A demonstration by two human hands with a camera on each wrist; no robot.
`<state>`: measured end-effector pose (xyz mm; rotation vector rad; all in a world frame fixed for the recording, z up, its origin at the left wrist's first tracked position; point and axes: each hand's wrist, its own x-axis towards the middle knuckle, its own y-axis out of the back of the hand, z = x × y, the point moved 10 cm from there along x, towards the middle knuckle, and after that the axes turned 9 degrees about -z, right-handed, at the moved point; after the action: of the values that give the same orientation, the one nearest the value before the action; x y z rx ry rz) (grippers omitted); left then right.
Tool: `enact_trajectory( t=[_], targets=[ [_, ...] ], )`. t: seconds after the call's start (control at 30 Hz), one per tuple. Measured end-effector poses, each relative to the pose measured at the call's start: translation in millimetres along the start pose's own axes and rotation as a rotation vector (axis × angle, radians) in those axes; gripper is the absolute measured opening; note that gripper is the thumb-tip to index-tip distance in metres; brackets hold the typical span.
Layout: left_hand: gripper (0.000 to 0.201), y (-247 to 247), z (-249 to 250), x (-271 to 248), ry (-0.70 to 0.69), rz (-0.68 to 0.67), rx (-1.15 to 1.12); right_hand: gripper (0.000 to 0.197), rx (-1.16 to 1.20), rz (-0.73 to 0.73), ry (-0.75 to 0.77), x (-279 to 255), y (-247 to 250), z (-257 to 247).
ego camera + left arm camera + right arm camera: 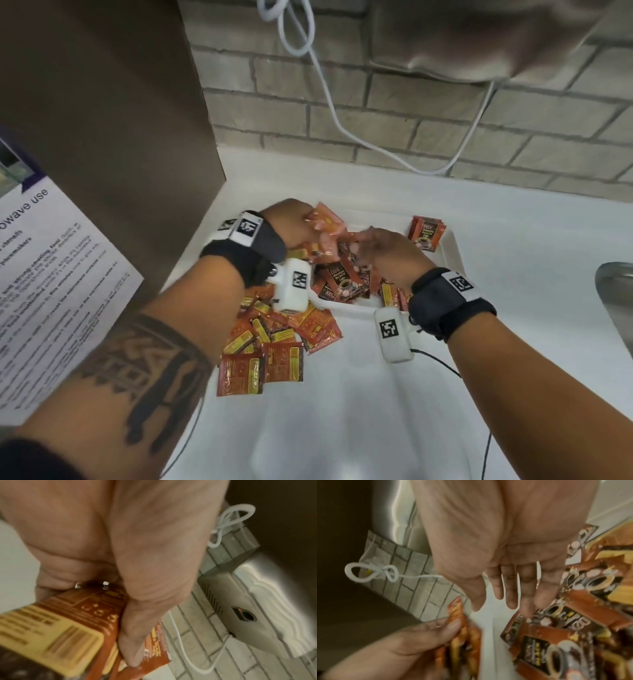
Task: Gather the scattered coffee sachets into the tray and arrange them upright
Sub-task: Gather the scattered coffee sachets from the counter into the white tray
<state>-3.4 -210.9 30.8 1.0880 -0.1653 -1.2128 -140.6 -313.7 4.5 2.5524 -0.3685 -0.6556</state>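
Holding a small bunch of sachets (323, 219) in the left hand (291, 226), thumb and fingers curled round them, just above the far left end of the tray (452, 246), centre of the head view. Pressed flat by the thumb (137, 635) in the left wrist view, barcode side up. Right hand (383, 250) spread over the loose heap in the tray (342, 277), fingers (511, 595) straight and apart, holding nothing, tips near or touching the top packets. One short upright row (426, 233) against the far right wall of the tray. Many more packets (270, 342) lying flat on the white counter (513, 308), below and left of the tray, some overlapping its near rim.

Likely trouble: slick foil sliding out of the left grip if loosened while sorting; upright row tipping over with nothing behind it; heap spilling over the low near rim if swept too hard. White cable (329, 102) on the brick wall well clear.
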Motion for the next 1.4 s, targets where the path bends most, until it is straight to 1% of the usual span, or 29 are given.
enact_trajectory(
  t=[0.03,0.1,0.2,0.23,0.3,0.37,0.5,0.6,0.67,0.73,0.8,0.87,0.93,0.97,1.03,1.07,1.13,1.23,1.33,1.4],
  targets=[
    [0.031,-12,8,8,-0.012,-0.009,-0.069,0.005,0.115,-0.023,0.012,-2,-3,-3],
    [0.031,-31,17,22,0.005,-0.013,-0.154,0.013,0.206,-0.033,0.013,-2,-5,-3],
    [0.035,-45,23,40,0.026,0.010,-0.149,0.012,0.202,0.030,-0.031,5,0,6],
    [0.040,-46,21,44,0.037,0.031,-0.141,0.011,0.194,0.050,-0.063,9,3,14],
    [0.052,-46,17,50,0.058,0.092,-0.129,0.003,0.187,0.086,-0.134,16,8,28],
    [0.058,-44,15,51,0.049,0.150,-0.137,0.008,0.103,0.101,-0.173,26,12,39],
    [0.063,-40,11,49,0.013,0.219,-0.179,0.023,-0.210,0.076,-0.183,47,11,36],
    [0.072,-34,10,42,-0.023,0.235,-0.197,0.024,-0.354,0.060,-0.168,56,11,25],
    [0.067,-30,2,36,-0.046,0.246,-0.229,0.039,-0.362,0.103,-0.164,59,14,23],
    [0.059,-27,-7,30,-0.066,0.231,-0.260,0.045,-0.385,0.136,-0.164,60,16,23],
    [0.051,-23,-20,25,-0.067,0.250,-0.290,0.044,-0.360,0.173,-0.155,56,18,21],
    [0.045,-19,-39,18,-0.042,0.279,-0.348,0.040,-0.253,0.245,-0.122,46,24,15],
    [0.037,-17,-58,11,-0.005,0.278,-0.355,0.034,-0.179,0.312,-0.041,30,27,5],
    [0.033,-18,-68,7,0.019,0.265,-0.322,0.030,-0.173,0.314,0.008,24,24,-1],
    [0.031,-23,-88,0,0.090,0.178,-0.198,0.025,-0.197,0.236,0.106,13,9,-17],
    [0.036,-29,-95,-4,0.127,0.111,-0.117,0.024,-0.227,0.167,0.137,9,-3,-25],
    [0.057,-38,-104,-10,0.169,0.011,0.020,0.023,-0.297,0.041,0.196,1,-29,-36],
    [0.083,-45,-96,-5,0.117,-0.046,0.108,0.019,-0.357,-0.027,0.259,-11,-58,-44],
    [0.101,-62,-80,9,0.051,-0.101,0.197,0.018,-0.433,-0.146,0.276,-28,-89,-50],
    [0.107,-70,-77,14,0.041,-0.089,0.197,0.019,-0.481,-0.227,0.289,-40,-109,-52]
  ],
)
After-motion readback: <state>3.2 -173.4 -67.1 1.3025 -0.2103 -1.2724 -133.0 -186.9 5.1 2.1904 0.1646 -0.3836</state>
